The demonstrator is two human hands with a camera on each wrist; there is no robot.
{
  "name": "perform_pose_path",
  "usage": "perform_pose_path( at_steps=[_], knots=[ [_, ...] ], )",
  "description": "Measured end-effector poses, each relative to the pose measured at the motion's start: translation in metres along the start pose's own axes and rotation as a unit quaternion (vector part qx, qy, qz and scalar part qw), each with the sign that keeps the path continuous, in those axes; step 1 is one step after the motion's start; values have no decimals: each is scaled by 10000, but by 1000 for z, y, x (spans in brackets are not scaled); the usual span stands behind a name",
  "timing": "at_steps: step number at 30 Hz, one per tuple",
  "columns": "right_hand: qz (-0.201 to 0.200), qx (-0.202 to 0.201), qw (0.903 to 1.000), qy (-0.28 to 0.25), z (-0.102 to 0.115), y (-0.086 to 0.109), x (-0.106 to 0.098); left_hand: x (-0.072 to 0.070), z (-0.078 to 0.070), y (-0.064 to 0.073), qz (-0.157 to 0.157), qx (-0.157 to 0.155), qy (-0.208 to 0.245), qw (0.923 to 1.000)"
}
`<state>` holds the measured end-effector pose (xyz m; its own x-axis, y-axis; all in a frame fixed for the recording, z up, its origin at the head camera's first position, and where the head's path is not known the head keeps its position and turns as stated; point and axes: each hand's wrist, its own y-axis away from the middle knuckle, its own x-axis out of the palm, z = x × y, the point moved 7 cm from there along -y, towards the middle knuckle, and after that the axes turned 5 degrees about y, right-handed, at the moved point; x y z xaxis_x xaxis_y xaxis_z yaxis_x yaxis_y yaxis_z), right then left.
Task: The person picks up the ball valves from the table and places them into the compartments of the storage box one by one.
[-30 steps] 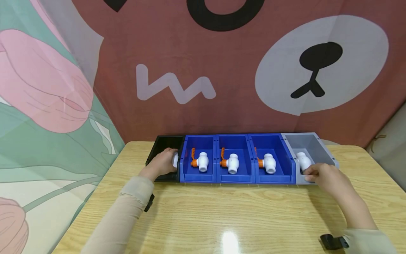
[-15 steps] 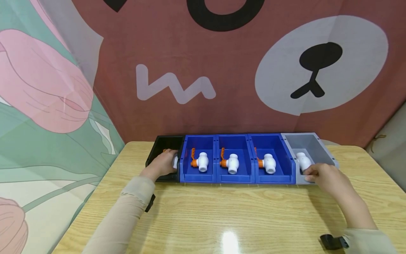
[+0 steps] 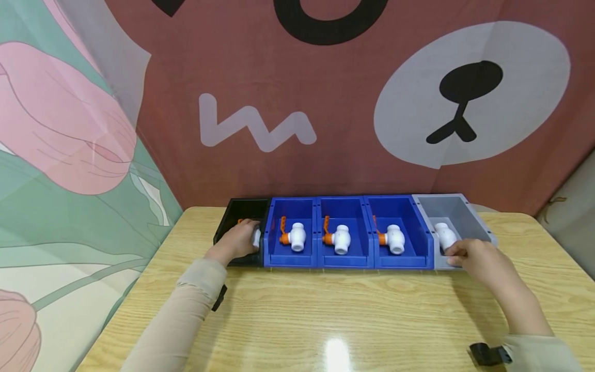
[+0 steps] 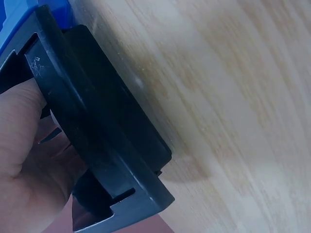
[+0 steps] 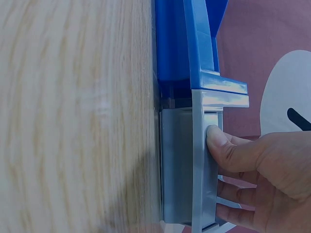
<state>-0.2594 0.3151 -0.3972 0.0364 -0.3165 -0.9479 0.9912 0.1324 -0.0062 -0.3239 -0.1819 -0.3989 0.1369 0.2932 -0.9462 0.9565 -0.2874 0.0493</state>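
At the left, my left hand [image 3: 238, 238] reaches into the black bin [image 3: 218, 242] and grips a white ball valve [image 3: 256, 235]. Its white body shows beside the fingers, with a bit of orange above the knuckles. In the left wrist view the black bin's front wall [image 4: 97, 121] hides most of the grasp. My right hand [image 3: 481, 258] is at the grey bin [image 3: 479, 227], thumb on its front lip [image 5: 210, 184] and fingers inside, pinching that wall. Another white ball valve [image 3: 444, 236] lies in it, right at the fingertips; its lower end is partly covered.
Three blue bins [image 3: 345, 261] stand joined between the black and grey ones. Each holds a white ball valve [image 3: 297, 237] with an orange handle [image 3: 283, 226]. The row sits on a wooden table [image 3: 353, 310] before a printed cloth [image 3: 344, 155].
My left hand has shifted slightly inside the black bin, and an orange bit now shows above its knuckles. The right hand has stayed in place at the grey bin.
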Motion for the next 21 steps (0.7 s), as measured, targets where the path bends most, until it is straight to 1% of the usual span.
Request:
perform_pose_path(
  at_steps=[5,12,15,18,21],
  knots=[
    [13,25,10000,28,-1,0,0,0,0,0,16,-40,10,10000],
    [-2,8,10000,26,0,0,-1,1,-1,1,173,-153,99,9997],
    [-8,16,10000,26,0,0,0,1,-2,2,195,-179,61,9996],
    [9,29,10000,38,0,0,0,1,-2,3,166,-198,-45,9997],
    [37,40,10000,61,0,0,-1,0,-3,5,39,-264,-193,9995]
  ],
)
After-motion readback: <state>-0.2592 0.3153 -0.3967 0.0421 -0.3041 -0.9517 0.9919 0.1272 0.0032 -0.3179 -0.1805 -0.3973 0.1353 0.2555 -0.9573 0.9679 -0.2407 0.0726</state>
